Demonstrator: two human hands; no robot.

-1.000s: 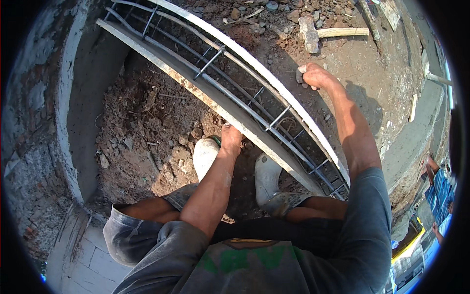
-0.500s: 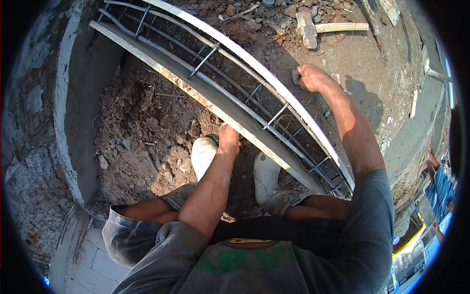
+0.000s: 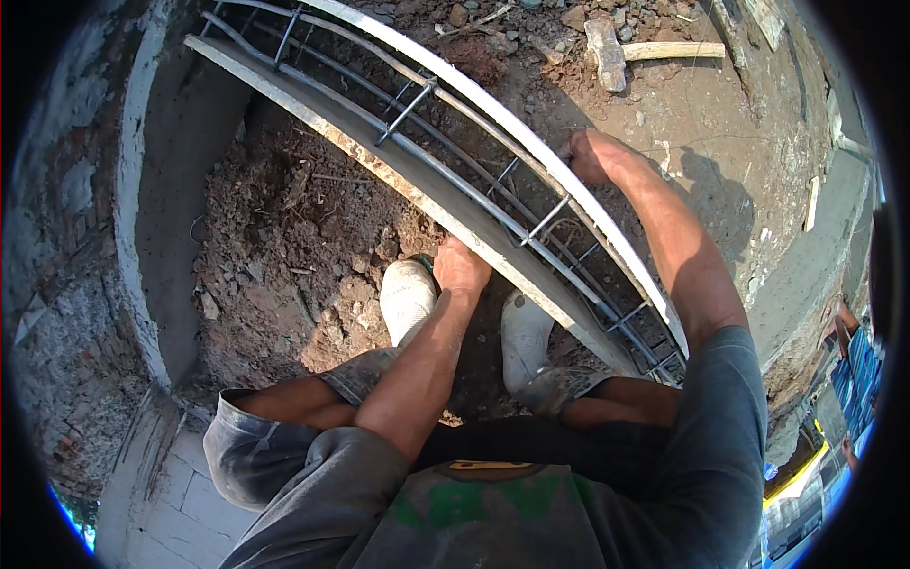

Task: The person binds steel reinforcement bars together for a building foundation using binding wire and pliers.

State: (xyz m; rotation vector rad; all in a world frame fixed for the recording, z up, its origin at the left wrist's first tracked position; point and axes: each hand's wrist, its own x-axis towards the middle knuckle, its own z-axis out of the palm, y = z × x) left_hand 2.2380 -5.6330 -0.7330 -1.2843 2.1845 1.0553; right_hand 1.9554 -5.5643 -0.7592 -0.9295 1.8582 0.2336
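Observation:
Two long pale form boards run diagonally across the trench, with a steel rebar cage [image 3: 408, 114] between them. Below the near board [image 3: 389, 180], my left hand [image 3: 462, 266] is closed, its knuckles against the board's lower side and fingertips hidden. My right hand [image 3: 595, 158] reaches past the far board [image 3: 512, 123] on its outer side. Its fingers curl in close to that board, partly out of sight behind the edge; whatever they hold does not show.
A hammer [image 3: 607, 59] with a wooden handle lies on the dirt beyond the boards. My white boots [image 3: 408, 296] stand in the rubble-filled trench. A concrete wall [image 3: 171, 209] edges the left side. At far right is another person in a blue striped shirt [image 3: 856, 379].
My right hand has come in closer to the far board, its fingers now partly hidden. My left hand has slid slightly right along the near board. The view has shifted a little.

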